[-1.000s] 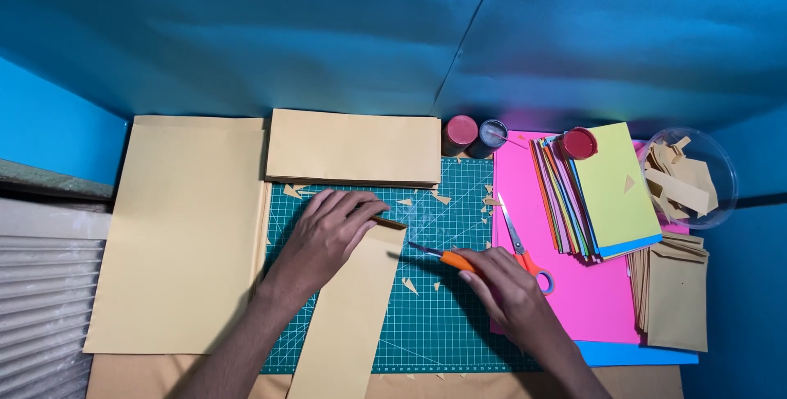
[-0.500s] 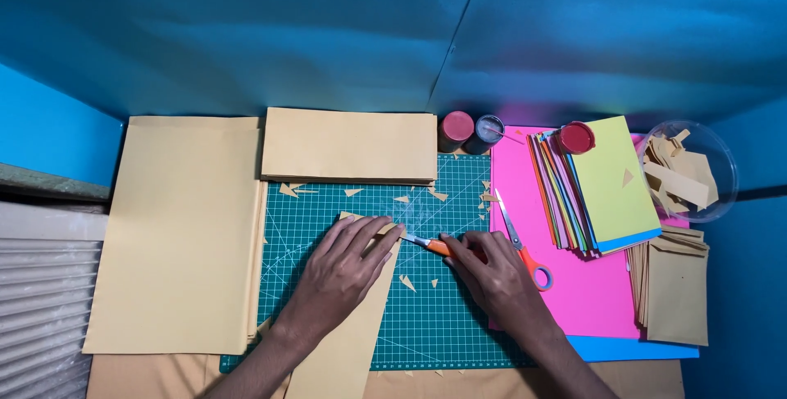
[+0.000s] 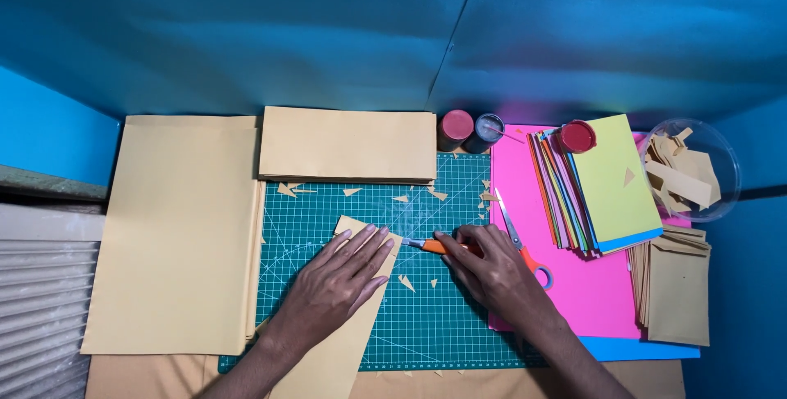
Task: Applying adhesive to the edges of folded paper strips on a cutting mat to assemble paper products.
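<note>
While flat on one strip (image 3: 348, 325): two hands (image 3: 340, 280), one knife (image 3: 434, 245).

You face blue backdrop sheets (image 3: 393, 30) — seam right of centre; grey corrugated panel (image 3: 41, 301) at your left.

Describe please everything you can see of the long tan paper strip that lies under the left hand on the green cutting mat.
The long tan paper strip looks like thin, matte kraft paper, flat and uncreased. It lies slanted on the green gridded cutting mat, its upper end near the mat's middle, its lower end running past the mat's near edge and out of view. The left hand presses flat on its upper part. The right hand holds an orange-handled craft knife with the blade at the strip's upper right edge.
</note>
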